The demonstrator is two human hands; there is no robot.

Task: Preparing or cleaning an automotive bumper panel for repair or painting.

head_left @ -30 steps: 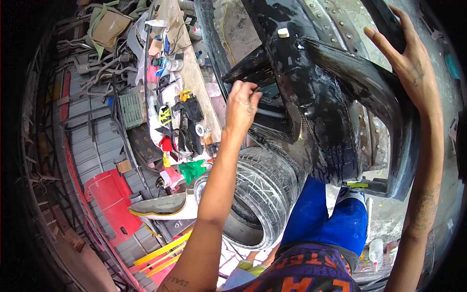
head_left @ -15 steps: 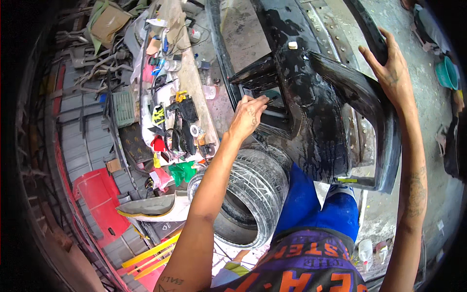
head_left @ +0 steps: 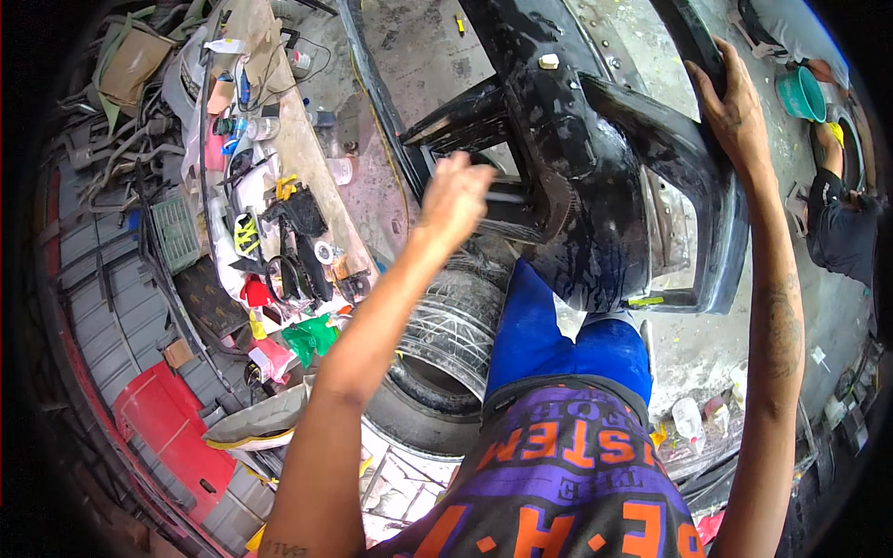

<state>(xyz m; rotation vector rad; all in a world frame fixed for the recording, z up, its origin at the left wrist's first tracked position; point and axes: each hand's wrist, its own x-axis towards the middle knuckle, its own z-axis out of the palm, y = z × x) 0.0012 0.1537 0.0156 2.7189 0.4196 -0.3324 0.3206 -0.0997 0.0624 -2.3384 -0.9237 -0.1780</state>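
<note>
A large black vehicle bumper, wet and patchy with pale smears, stands in front of my legs. My right hand is closed around its upright bar at the right, thumb on the near side and fingers partly hidden behind. My left hand is blurred by motion over the framed opening at the bumper's left; its fingers are too smeared to read, and I cannot tell whether it holds anything or touches the bumper. A small whitish block rests on top of the bumper.
Worn tyres lie beside my left leg. Further left, a long board carries tools, bottles and rags, with a red panel below. At the right, a co-worker's hand with something yellow is near a teal basin.
The view has shifted, so the bumper sits further left. My right hand's fingers, spread before, have closed round the bar. My left hand has gone from resting at the opening to fast motion.
</note>
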